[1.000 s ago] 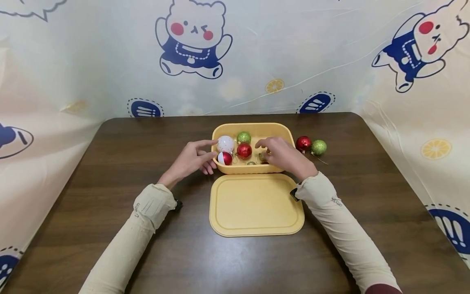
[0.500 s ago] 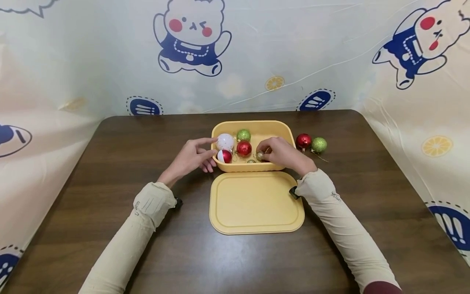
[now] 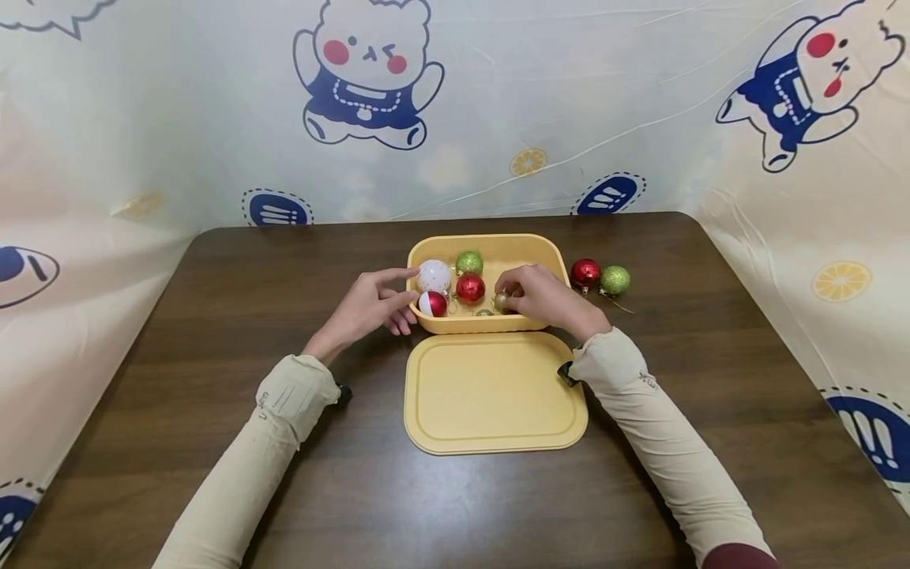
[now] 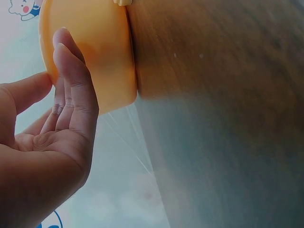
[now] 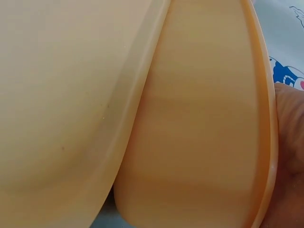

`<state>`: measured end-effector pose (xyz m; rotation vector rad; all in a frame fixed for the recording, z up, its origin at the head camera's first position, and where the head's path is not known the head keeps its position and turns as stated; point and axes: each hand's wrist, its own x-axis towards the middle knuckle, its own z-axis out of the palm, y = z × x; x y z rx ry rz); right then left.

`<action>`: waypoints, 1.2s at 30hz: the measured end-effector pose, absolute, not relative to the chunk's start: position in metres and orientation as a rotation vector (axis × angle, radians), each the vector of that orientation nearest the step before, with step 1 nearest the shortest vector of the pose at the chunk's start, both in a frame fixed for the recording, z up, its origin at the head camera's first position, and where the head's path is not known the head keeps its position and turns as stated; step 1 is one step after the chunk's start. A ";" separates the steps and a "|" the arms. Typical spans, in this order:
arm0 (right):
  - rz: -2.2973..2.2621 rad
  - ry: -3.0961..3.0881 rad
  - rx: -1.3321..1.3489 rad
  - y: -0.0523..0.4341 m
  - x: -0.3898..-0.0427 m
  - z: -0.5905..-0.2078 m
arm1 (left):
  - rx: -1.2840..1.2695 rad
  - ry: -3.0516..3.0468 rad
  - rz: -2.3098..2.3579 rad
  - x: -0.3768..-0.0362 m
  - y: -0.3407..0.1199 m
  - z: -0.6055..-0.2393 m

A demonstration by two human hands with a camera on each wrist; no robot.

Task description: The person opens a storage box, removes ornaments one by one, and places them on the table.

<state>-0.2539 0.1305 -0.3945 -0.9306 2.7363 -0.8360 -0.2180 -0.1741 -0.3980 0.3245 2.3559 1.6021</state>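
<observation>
Your right hand (image 3: 543, 296) is down inside the yellow box (image 3: 529, 249), fingers curled in and pinching a small gold bauble (image 3: 502, 300) near the front wall, right of centre. That gold bauble sits low in the box, just beside the red bauble (image 3: 471, 288) in the middle. Behind the red one, against the back wall, you've got a green glitter bauble (image 3: 468, 262). On the left side of the box there's a white bauble (image 3: 434, 276), and in front of it a red-and-white bauble (image 3: 432, 303) tucked into the front left corner.

Your left hand (image 3: 373, 304) is at the box's left end, outside it. The fingers are spread and fairly straight, forefinger laid along the rim by the white bauble, thumb pointing at the corner. From the left wrist view, your left hand (image 4: 52, 137) is open with the fingertips against the box's outer wall (image 4: 95, 52), nothing held in it.

The right wrist view shows only yellow plastic up close: the box wall (image 5: 204, 123) and the lid (image 5: 66, 95) next to it.

The lid (image 3: 495, 393) lies flat on the desk (image 3: 213, 332) directly in front of the box, touching or nearly touching its front edge, between your two sleeves. Outside the box on the right, a second red bauble (image 3: 585, 273) and a second green bauble (image 3: 614, 280) rest on the desk side by side, just beside the box.
</observation>
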 end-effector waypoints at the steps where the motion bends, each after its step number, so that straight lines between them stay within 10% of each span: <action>1: -0.834 2.740 -0.939 0.131 -0.254 -0.394 | 0.327 2.357 1.600 -0.218 -0.174 -0.398; 36: -0.839 2.893 -0.936 0.148 -0.234 -0.351 | 0.313 2.344 1.616 -0.218 -0.176 -0.399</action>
